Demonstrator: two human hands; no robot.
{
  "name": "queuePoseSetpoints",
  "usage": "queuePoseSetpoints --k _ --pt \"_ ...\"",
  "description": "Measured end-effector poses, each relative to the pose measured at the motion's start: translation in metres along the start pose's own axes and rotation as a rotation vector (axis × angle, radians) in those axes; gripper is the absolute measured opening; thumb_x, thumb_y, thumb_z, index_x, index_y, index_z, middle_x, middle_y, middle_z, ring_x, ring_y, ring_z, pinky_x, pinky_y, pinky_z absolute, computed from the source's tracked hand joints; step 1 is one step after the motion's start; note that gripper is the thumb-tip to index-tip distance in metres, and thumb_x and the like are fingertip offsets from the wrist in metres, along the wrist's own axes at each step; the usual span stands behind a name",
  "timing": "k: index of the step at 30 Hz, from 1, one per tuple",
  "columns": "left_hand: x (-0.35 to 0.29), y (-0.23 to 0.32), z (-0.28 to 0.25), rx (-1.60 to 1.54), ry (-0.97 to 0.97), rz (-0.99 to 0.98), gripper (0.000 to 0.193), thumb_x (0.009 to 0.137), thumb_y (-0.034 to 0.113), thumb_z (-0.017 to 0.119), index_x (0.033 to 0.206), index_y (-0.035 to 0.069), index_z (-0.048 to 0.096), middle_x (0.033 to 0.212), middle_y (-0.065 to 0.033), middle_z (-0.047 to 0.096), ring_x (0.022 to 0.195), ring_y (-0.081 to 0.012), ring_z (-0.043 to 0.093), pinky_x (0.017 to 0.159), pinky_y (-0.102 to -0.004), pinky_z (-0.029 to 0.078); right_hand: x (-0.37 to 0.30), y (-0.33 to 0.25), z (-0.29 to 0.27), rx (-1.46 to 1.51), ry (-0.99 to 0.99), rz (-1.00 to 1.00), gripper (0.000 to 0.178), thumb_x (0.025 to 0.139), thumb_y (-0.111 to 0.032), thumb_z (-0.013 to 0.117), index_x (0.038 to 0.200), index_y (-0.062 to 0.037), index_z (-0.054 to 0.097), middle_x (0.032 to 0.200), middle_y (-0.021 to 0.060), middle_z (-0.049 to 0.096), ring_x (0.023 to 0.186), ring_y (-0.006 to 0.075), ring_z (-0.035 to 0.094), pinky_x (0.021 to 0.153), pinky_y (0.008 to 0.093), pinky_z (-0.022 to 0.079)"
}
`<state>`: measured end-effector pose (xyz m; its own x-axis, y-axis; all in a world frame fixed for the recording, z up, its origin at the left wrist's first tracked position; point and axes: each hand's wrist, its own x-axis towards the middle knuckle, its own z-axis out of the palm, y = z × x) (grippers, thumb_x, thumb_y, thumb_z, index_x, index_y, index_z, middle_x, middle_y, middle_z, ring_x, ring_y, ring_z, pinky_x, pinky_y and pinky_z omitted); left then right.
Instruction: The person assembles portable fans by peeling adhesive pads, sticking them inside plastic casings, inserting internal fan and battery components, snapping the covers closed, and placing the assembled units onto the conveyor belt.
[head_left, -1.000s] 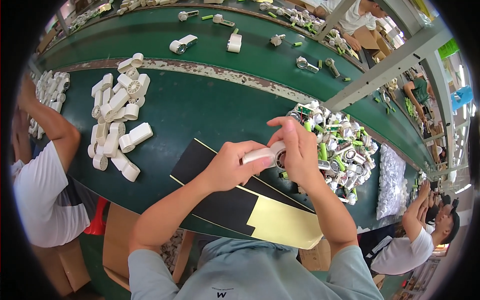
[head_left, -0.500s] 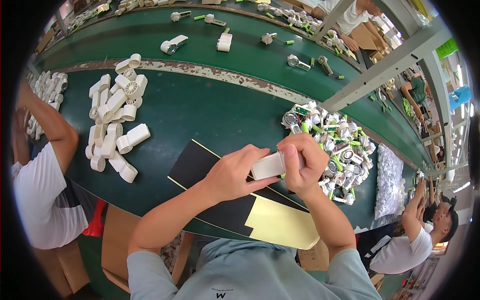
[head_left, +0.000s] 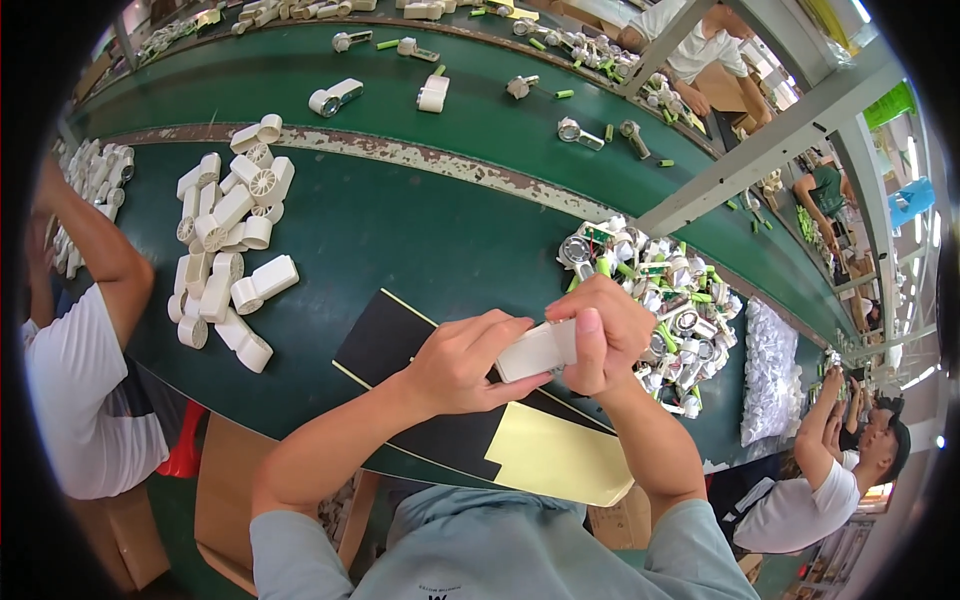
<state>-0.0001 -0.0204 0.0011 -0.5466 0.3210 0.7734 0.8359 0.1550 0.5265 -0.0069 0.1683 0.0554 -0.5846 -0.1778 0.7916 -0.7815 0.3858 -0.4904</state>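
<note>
Between my two hands is a white handheld fan casing [head_left: 535, 352], held above the dark mats. My left hand [head_left: 465, 362] grips its left end, fingers along the top and the thumb side beneath. My right hand [head_left: 602, 335] closes round the other end, thumb lying across the casing, so that end is hidden. Just beyond my right hand lies a heap of opened fan parts [head_left: 690, 310] with motors, circuit boards and green battery cells. To the left, a pile of white fan housings [head_left: 230, 215] rests on the green table.
Black mat [head_left: 380, 340] and yellow sheet [head_left: 555, 455] lie under my hands. A bag of white parts [head_left: 770, 370] stands right of the heap. Beyond the chipped ledge [head_left: 400, 165], a green conveyor belt [head_left: 270, 95] carries fan parts. A metal post [head_left: 740, 160] rises at right; co-workers sit on both sides.
Both hands still hold the casing; it has shifted slightly down and tilts more, its right end higher. Fan parts on the belt have moved a little to the left.
</note>
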Motion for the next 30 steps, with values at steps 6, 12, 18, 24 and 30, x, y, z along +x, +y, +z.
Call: queuePoseSetpoints --k 6,12,18,24,30 --pt "0.000 -0.008 -0.002 -0.084 0.018 -0.114 0.049 0.078 0.020 0.092 0.113 -0.001 0.066 0.091 -0.0116 0.070 0.072 -0.0274 0.071 0.063 -0.0352 0.059 0.014 0.001 0.002 -0.051 -0.115 0.092 0.027 0.096 -0.010 0.054 0.080 0.0031 0.071 0.071 0.0137 0.065 0.057 0.0205 0.058 0.053 0.0320 0.043" --pt "0.001 -0.022 -0.015 -0.136 0.046 -0.410 0.042 0.088 0.021 0.086 0.118 0.000 0.065 0.093 -0.0099 0.071 0.071 -0.0186 0.071 0.062 -0.0321 0.056 0.048 0.010 -0.004 -0.044 -0.509 0.206 0.030 0.089 -0.013 0.076 0.117 -0.0024 0.073 0.107 0.0131 0.070 0.096 0.0256 0.071 0.077 0.0336 0.056" --pt "0.004 -0.067 -0.038 0.313 0.119 -0.419 0.050 0.092 0.023 0.078 0.132 -0.001 0.060 0.126 -0.0188 0.060 0.113 -0.0340 0.061 0.097 -0.0428 0.051 0.081 0.102 -0.029 -0.195 -0.490 0.483 0.033 0.086 -0.022 0.087 0.113 -0.0047 0.078 0.106 0.0100 0.074 0.096 0.0189 0.070 0.077 0.0339 0.058" --pt "0.009 -0.114 -0.113 1.211 0.216 -0.645 0.080 0.091 0.022 0.076 0.160 0.008 0.038 0.166 -0.0282 0.028 0.155 -0.0471 0.024 0.123 -0.0613 0.025 0.079 0.222 -0.064 -1.103 -0.546 0.632 0.041 0.093 -0.036 0.072 0.119 -0.0040 0.067 0.123 0.0208 0.063 0.107 0.0434 0.067 0.087 0.0542 0.057" --pt "-0.012 -0.134 -0.144 1.409 0.149 -0.761 0.065 0.086 0.014 0.077 0.147 0.013 0.054 0.161 -0.0232 0.039 0.148 -0.0415 0.038 0.121 -0.0623 0.029 0.106 0.282 0.007 -0.780 -0.495 0.224 0.052 0.094 -0.023 0.069 0.142 -0.0083 0.055 0.145 0.0227 0.051 0.123 0.0474 0.058 0.106 0.0540 0.050"
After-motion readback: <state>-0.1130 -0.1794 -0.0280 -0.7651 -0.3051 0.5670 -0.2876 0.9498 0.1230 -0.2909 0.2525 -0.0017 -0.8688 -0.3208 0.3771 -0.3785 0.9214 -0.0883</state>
